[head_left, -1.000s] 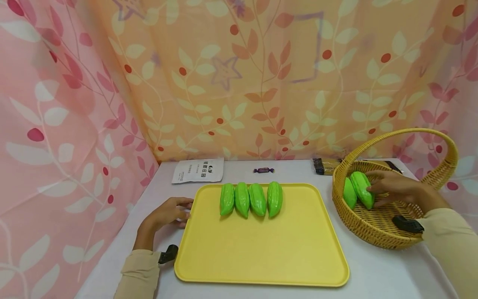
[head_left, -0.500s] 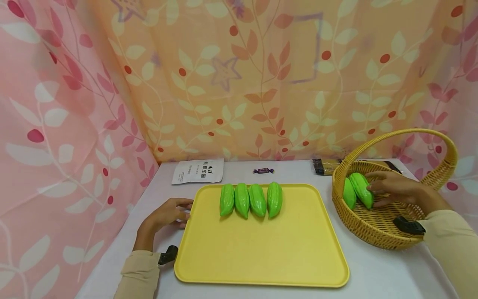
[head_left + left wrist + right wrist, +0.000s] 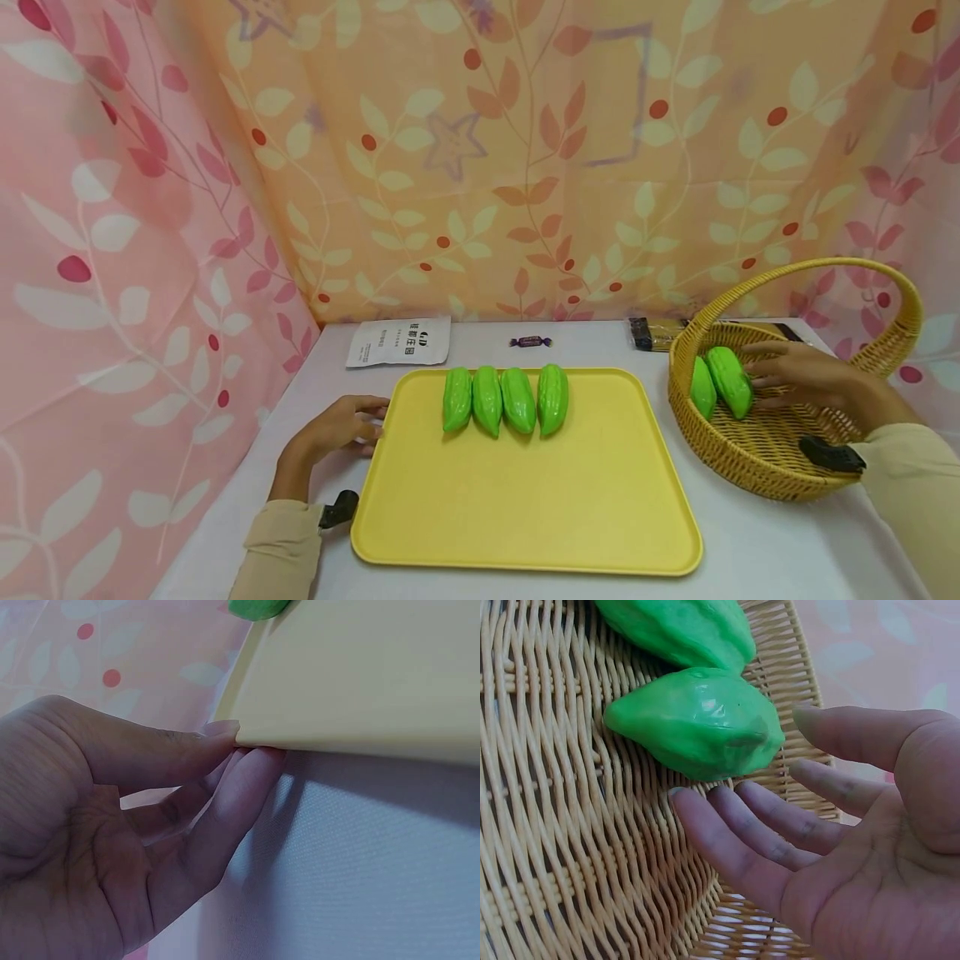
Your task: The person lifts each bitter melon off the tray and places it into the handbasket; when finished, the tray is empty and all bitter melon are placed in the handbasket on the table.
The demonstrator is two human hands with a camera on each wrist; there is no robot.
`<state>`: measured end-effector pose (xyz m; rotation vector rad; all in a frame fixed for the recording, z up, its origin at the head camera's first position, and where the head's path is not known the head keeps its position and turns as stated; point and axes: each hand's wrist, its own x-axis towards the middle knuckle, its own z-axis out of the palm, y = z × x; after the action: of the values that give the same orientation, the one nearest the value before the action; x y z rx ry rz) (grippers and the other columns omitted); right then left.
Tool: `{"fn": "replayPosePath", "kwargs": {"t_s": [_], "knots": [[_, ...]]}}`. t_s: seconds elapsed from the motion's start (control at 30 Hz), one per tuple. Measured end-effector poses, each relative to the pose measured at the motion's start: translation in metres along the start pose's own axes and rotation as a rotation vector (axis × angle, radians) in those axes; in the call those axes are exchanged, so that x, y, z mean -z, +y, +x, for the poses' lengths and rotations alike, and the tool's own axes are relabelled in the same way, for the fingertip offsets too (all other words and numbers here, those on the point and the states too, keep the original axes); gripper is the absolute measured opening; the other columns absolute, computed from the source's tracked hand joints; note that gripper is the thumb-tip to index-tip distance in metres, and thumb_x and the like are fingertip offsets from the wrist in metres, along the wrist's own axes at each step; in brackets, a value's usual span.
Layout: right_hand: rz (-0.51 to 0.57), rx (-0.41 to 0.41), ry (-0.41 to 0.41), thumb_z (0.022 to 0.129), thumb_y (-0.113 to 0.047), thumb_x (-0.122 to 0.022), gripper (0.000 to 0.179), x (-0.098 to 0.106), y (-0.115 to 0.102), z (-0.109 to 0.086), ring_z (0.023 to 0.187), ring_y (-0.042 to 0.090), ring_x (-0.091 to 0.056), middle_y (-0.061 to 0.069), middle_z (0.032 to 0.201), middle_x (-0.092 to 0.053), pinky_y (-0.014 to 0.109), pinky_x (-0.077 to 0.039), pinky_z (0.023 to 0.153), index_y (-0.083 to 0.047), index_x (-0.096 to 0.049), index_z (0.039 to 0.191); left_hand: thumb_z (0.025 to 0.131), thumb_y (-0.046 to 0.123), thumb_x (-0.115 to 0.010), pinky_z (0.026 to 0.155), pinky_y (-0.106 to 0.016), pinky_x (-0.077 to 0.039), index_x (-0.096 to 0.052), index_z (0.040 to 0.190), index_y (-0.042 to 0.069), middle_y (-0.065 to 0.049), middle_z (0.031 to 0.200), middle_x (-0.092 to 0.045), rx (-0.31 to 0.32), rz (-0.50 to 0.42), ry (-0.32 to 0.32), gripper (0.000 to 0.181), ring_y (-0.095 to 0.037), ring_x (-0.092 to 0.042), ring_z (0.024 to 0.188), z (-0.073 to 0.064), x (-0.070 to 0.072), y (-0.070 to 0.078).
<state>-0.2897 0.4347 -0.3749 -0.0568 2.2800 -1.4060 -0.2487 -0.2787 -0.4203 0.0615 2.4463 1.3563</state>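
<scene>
In the head view, my left hand (image 3: 336,431) is at the left edge of the yellow tray (image 3: 525,508). The left wrist view shows its thumb over the tray's rim and fingers below, pinching it. My right hand (image 3: 806,377) reaches into the wicker basket (image 3: 738,454), beside a shiny green bitter melon (image 3: 729,382). From the right wrist, its loosely bent fingers (image 3: 731,836) stand around the near end of that bitter melon (image 3: 697,724), with a gap from the thumb. A second bitter melon (image 3: 702,390) lies against it. Several bitter melons (image 3: 487,402) form a row along the tray's far side.
Behind the tray lie a white packet (image 3: 399,342) and a purple-wrapped candy (image 3: 530,342). A brown and black packet (image 3: 651,333) is partly behind the basket. The basket's tall handle (image 3: 817,265) arches over its opening. Patterned curtains (image 3: 480,167) enclose the table.
My right hand has shifted slightly to the right, a little away from the bitter melon in the basket. My left hand and the row on the tray stay where they were.
</scene>
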Motion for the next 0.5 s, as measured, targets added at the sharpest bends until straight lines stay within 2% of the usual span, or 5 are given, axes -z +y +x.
{"fn": "replayPosePath", "kwargs": {"t_s": [0.07, 0.2, 0.3, 0.4, 0.5], "knots": [[-0.004, -0.001, 0.013, 0.112, -0.018, -0.047, 0.074, 0.001, 0.000, -0.002, 0.124, 0.030, -0.062, 0.037, 0.154, -0.039, 0.056, -0.057, 0.101, 0.014, -0.003, 0.162, 0.090, -0.001, -0.065, 0.076, -0.037, -0.063, -0.052, 0.152, -0.004, -0.021, 0.141, -0.060, 0.005, -0.003, -0.001, 0.064, -0.021, -0.067, 0.086, 0.000, 0.000, 0.000], [-0.036, 0.018, 0.013, 0.113, -0.019, -0.046, 0.072, 0.004, -0.001, -0.007, 0.125, 0.029, -0.062, 0.039, 0.155, -0.034, 0.054, -0.058, 0.101, 0.015, -0.005, 0.162, 0.090, -0.001, -0.066, 0.076, -0.036, -0.063, -0.052, 0.152, -0.004, -0.022, 0.142, -0.059, 0.009, -0.001, 0.005, 0.064, -0.021, -0.067, 0.086, -0.001, 0.000, 0.000], [-0.057, 0.035, 0.032, 0.113, -0.022, -0.047, 0.072, 0.005, -0.001, -0.012, 0.121, 0.023, -0.065, 0.031, 0.153, -0.041, 0.051, -0.059, 0.099, 0.014, -0.008, 0.162, 0.089, -0.001, -0.066, 0.075, -0.036, -0.063, -0.052, 0.152, -0.005, -0.023, 0.142, -0.059, 0.008, 0.004, 0.012, 0.065, -0.021, -0.067, 0.086, 0.000, 0.001, 0.000], [-0.057, 0.066, 0.060, 0.113, -0.023, -0.049, 0.070, 0.005, 0.000, -0.018, 0.114, 0.013, -0.068, 0.007, 0.142, -0.054, 0.047, -0.061, 0.097, 0.012, -0.013, 0.162, 0.089, -0.001, -0.066, 0.074, -0.036, -0.063, -0.052, 0.153, -0.004, -0.023, 0.143, -0.059, 0.003, 0.003, 0.011, 0.065, -0.021, -0.067, 0.085, 0.001, 0.001, -0.001], [-0.078, 0.127, 0.066, 0.113, -0.021, -0.048, 0.064, 0.003, 0.000, -0.024, 0.111, 0.006, -0.068, -0.015, 0.130, -0.055, 0.043, -0.062, 0.094, 0.010, -0.018, 0.161, 0.090, -0.001, -0.066, 0.074, -0.036, -0.063, -0.052, 0.152, -0.004, -0.023, 0.143, -0.059, -0.007, -0.006, 0.008, 0.064, -0.021, -0.067, 0.085, 0.001, 0.000, -0.003]]}}
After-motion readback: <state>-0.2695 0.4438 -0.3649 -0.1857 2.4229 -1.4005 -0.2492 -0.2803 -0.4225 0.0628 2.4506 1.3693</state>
